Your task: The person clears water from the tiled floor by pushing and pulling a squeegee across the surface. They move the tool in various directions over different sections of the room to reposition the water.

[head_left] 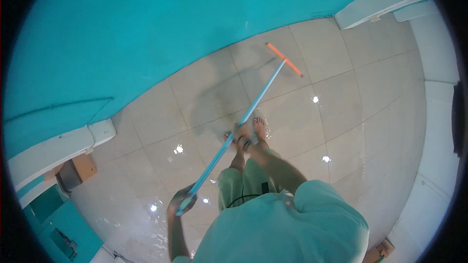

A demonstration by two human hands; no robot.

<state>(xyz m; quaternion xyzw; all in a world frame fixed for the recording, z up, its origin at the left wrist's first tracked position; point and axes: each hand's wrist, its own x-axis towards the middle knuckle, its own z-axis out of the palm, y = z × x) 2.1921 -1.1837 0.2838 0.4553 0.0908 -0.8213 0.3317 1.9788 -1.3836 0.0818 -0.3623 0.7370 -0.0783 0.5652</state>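
A long light-blue pole [263, 91] with an orange crossbar head [284, 60] slants from lower left to upper right. The head is at or just over the tiled floor [336, 100], near the teal wall. My left hand [181, 201] is closed around the pole's lower-left end. Farther up, about mid-pole, my right hand [241, 134] is wrapped round it, with a dark band at the wrist. My bare feet stand on the tiles just beyond the right hand; the pole passes beside them.
The teal wall [131, 29] runs along the top and left. White ledges [382, 0] jut out at upper right and left. A cardboard box [84, 166] sits at the left, another [379, 252] at lower right. Wet-looking glints mark the floor.
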